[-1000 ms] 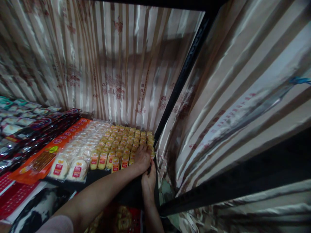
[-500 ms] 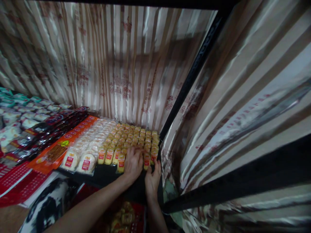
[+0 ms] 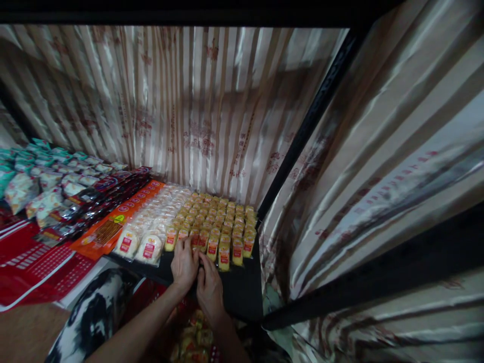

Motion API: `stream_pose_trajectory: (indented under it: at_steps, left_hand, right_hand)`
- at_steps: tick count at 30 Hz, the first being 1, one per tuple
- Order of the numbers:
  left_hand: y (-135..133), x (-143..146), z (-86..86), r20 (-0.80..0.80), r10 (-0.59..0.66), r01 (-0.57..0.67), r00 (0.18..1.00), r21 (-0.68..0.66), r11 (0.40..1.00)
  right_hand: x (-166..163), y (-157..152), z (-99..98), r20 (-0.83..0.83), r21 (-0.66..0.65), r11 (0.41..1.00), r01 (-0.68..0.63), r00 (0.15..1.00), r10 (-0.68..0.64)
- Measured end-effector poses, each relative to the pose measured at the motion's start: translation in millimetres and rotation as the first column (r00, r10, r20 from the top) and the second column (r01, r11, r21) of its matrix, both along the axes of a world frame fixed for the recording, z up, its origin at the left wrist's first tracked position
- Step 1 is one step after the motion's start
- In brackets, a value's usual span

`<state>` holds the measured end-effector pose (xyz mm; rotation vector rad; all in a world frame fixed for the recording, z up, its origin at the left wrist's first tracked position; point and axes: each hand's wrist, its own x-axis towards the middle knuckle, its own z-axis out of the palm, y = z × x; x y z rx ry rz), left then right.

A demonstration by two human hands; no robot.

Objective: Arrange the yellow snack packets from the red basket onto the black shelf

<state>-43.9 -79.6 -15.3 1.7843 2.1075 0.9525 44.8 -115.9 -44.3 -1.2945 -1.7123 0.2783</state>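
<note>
Small yellow packaged cakes with red labels stand in tight rows on a black shelf. My left hand is at the front of these rows, its fingers curled against a front cake. Close beside it, my right hand has its fingers bent inward, the fingertips of both hands nearly meeting at the same cake. My fingers cover most of that cake. To the left of the rows lie round white cakes in clear wrappers with red labels.
An orange snack bag, dark packets and white-and-green packets continue leftward. A red basket stands at lower left; more yellow packets lie below the shelf. A black post and striped curtain bound the shelf.
Both hands have moved left along the front row and come together. The front cakes at the right, partly covered before, are now uncovered. The view has shifted slightly.
</note>
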Motion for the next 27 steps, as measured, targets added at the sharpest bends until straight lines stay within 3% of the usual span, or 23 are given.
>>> stream_pose_trajectory:
  at_steps: [4,7,13,16,20,27]
  left_hand:
    - [-10,-5,-4.5,0.001,0.023,-0.023,1.0,-0.051,0.998]
    - [-16,-7,-13.7,0.027,-0.032,0.033,0.999,-0.065,0.997]
    - [-14,-9,-26.9,0.081,-0.045,0.041,0.996,0.048,0.998]
    - [-14,-9,-18.0,0.139,-0.04,0.024,0.99,0.113,0.993]
    - [-16,-2,6.3,0.227,-0.082,0.058,0.97,0.111,0.992]
    - [-2,29,34.8,0.322,-0.234,0.183,0.917,0.182,0.966]
  right_hand:
    - [0,-1,1.2,-0.007,-0.026,0.999,-0.024,1.0,0.024]
    - [0,0,-1.2,-0.003,-0.055,0.998,-0.013,1.0,0.013]
    - [0,0,0.4,-0.045,-0.081,0.996,0.037,0.998,-0.04]
    - [2,0,6.8,-0.103,-0.041,0.998,0.046,0.993,-0.05]
    - [8,-1,16.2,-0.173,-0.007,0.997,0.08,0.982,-0.08]
    - [25,5,19.4,-0.177,0.071,0.964,0.255,0.955,-0.239]
